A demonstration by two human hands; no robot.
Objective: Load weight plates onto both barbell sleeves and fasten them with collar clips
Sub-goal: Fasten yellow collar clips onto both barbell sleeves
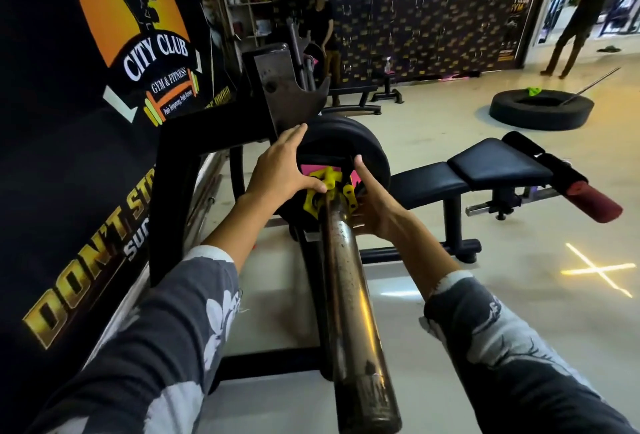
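Observation:
A worn steel barbell sleeve (349, 302) runs from the bottom of the view up to a stack of black weight plates (367, 142) with a pink label. A yellow collar clip (330, 192) sits on the sleeve right against the plates. My left hand (282, 166) rests on the plate's left face, with its thumb pressing the clip's left side. My right hand (372, 201) holds the clip's right side from below, fingers up against the plate. The far sleeve is hidden.
The bar lies on a black bench rack (277, 90) beside a dark banner wall (86, 121). A black padded bench (485, 166) stands to the right. Further off lie a tyre (542, 109) and a long bar. Two people stand at the back.

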